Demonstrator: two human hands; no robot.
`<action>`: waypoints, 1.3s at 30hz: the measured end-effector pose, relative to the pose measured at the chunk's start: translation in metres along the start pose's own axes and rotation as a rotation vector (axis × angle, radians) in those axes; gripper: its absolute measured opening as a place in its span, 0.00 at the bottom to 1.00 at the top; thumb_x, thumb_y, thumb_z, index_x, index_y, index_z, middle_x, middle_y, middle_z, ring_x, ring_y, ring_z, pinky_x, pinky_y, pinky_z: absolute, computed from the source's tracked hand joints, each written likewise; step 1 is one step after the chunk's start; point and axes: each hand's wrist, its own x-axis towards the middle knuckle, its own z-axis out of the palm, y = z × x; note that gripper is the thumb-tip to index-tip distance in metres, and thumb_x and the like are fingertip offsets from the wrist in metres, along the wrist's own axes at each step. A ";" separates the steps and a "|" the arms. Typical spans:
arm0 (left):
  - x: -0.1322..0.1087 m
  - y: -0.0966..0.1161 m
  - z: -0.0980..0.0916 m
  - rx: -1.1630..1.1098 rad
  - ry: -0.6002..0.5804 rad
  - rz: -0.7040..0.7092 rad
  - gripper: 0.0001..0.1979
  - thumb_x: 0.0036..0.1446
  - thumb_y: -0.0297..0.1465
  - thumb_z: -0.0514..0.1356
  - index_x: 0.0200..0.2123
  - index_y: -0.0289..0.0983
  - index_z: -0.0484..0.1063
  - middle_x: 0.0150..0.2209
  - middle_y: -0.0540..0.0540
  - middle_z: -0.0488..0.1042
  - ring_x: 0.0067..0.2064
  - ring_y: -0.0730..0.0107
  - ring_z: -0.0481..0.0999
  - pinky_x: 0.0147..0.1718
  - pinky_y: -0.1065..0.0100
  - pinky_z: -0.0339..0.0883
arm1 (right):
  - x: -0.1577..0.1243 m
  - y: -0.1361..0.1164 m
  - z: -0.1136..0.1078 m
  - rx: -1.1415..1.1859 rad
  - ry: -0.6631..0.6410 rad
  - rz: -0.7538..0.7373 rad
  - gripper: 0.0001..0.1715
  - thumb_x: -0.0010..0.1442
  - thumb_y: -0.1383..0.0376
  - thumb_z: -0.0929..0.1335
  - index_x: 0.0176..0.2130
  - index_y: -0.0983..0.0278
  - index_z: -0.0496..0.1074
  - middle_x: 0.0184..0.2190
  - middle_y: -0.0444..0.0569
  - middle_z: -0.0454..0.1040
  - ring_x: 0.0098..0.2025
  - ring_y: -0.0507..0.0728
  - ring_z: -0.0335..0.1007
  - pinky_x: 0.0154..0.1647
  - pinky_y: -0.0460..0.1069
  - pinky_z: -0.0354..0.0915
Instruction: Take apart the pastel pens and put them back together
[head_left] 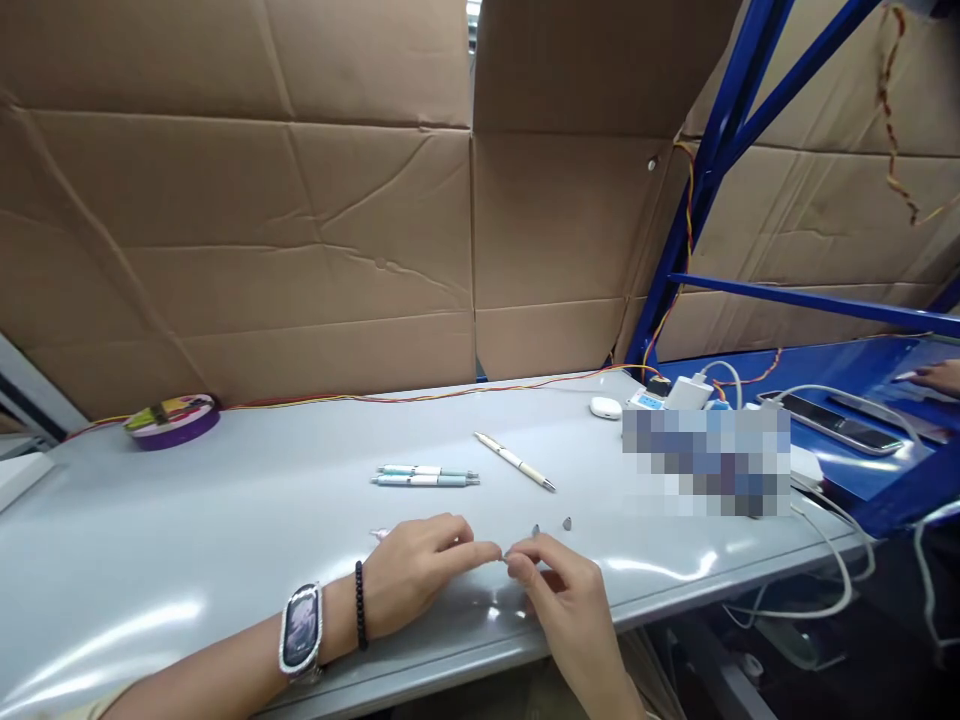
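Observation:
My left hand (pixel 416 575) rests on the grey table (pixel 225 520) near its front edge, fingers curled round a thin pen part whose pinkish end pokes out at its left. My right hand (pixel 559 590) meets it fingertip to fingertip, pinching something small I cannot make out. Two small grey pen tips (pixel 551 526) lie just beyond my right hand. Two pale blue pens (pixel 426 475) lie side by side further back, and a cream pen (pixel 516 461) lies slanted to their right. A watch and a bead bracelet are on my left wrist.
A purple tape roll (pixel 172 420) sits at the back left by a red-yellow wire. White earbud case (pixel 605 407), charger and cables lie at the back right. A phone (pixel 840 422) lies on the blue shelf, where another person's hand (pixel 937 376) rests. Cardboard walls stand behind.

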 end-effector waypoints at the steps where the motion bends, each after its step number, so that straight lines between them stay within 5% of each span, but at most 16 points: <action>1: 0.000 0.000 0.000 0.002 0.011 0.003 0.18 0.62 0.22 0.43 0.48 0.43 0.65 0.32 0.49 0.69 0.29 0.73 0.68 0.27 0.75 0.60 | -0.001 0.000 0.001 0.005 0.033 -0.014 0.16 0.60 0.56 0.64 0.27 0.63 0.73 0.22 0.45 0.70 0.23 0.51 0.64 0.19 0.43 0.60; 10: 0.002 -0.012 -0.004 0.026 0.123 0.053 0.16 0.62 0.22 0.42 0.43 0.39 0.67 0.31 0.47 0.70 0.29 0.73 0.68 0.26 0.74 0.60 | -0.005 -0.005 -0.002 0.182 0.319 0.021 0.13 0.58 0.58 0.65 0.29 0.62 0.74 0.27 0.46 0.72 0.19 0.48 0.61 0.17 0.44 0.63; 15: 0.004 -0.024 -0.003 -0.177 0.079 -0.189 0.12 0.65 0.29 0.44 0.44 0.39 0.65 0.35 0.47 0.72 0.34 0.70 0.71 0.32 0.72 0.64 | 0.004 0.005 -0.022 -0.084 0.393 -0.147 0.10 0.58 0.60 0.66 0.36 0.62 0.75 0.36 0.51 0.73 0.36 0.57 0.70 0.29 0.47 0.70; 18: 0.006 -0.026 0.000 -0.378 0.125 -0.438 0.09 0.65 0.34 0.47 0.43 0.39 0.64 0.34 0.49 0.71 0.32 0.72 0.71 0.32 0.73 0.64 | 0.011 0.015 -0.041 -0.356 0.329 -0.181 0.10 0.60 0.63 0.64 0.38 0.61 0.74 0.37 0.52 0.71 0.40 0.57 0.69 0.36 0.50 0.69; 21: 0.007 -0.028 0.001 -0.446 0.148 -0.521 0.09 0.64 0.36 0.49 0.38 0.39 0.65 0.32 0.51 0.71 0.32 0.72 0.70 0.32 0.72 0.64 | 0.014 0.022 -0.052 -0.536 0.146 -0.214 0.11 0.60 0.65 0.62 0.40 0.60 0.73 0.37 0.51 0.71 0.39 0.58 0.69 0.38 0.51 0.68; 25: 0.007 -0.032 0.000 -0.368 0.117 -0.453 0.10 0.64 0.36 0.49 0.36 0.38 0.67 0.34 0.49 0.71 0.36 0.69 0.70 0.35 0.70 0.64 | 0.014 0.022 -0.050 -0.631 0.010 -0.280 0.13 0.60 0.69 0.61 0.44 0.61 0.69 0.35 0.50 0.72 0.40 0.59 0.67 0.38 0.52 0.67; 30: 0.006 -0.040 0.001 -0.245 0.050 -0.362 0.11 0.64 0.35 0.50 0.35 0.38 0.70 0.36 0.48 0.72 0.38 0.68 0.71 0.37 0.70 0.65 | 0.015 0.011 -0.046 -0.732 -0.064 -0.246 0.09 0.58 0.72 0.63 0.37 0.61 0.69 0.33 0.49 0.73 0.38 0.59 0.65 0.36 0.54 0.65; 39: 0.005 -0.050 0.008 -0.260 0.023 -0.355 0.09 0.64 0.28 0.50 0.38 0.39 0.71 0.36 0.50 0.72 0.39 0.71 0.71 0.40 0.70 0.65 | 0.022 0.016 -0.044 -0.823 -0.100 -0.273 0.14 0.57 0.74 0.62 0.40 0.61 0.71 0.32 0.50 0.73 0.37 0.59 0.66 0.35 0.54 0.64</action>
